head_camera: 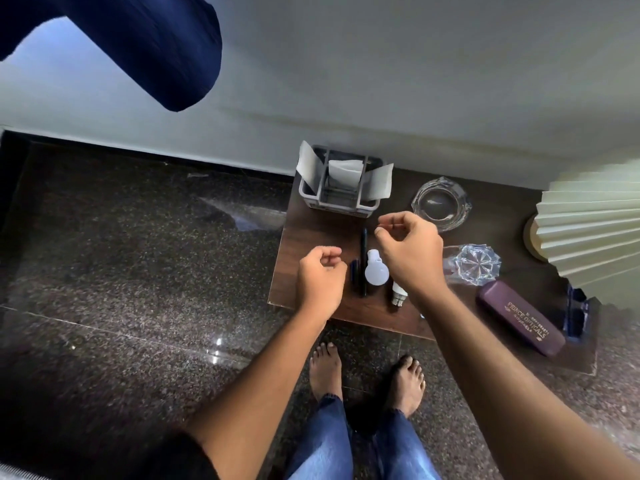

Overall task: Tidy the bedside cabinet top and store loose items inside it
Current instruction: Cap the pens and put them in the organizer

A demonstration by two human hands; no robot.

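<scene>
Beside the wall, cabinet top (311, 233) meets granite floor (138, 258).

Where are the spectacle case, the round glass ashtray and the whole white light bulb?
spectacle case (523, 318), head view, on the lid's gold lettering.
round glass ashtray (441, 203), head view, on the bowl's centre.
white light bulb (376, 273), head view, on the round globe.

bulbs (376, 276): 2 | pens (364, 258): 2 | glass ashtrays (440, 204): 2 | glasses case (522, 318): 1 | tissue holder (341, 192): 1 | lamp (588, 233): 1
</scene>
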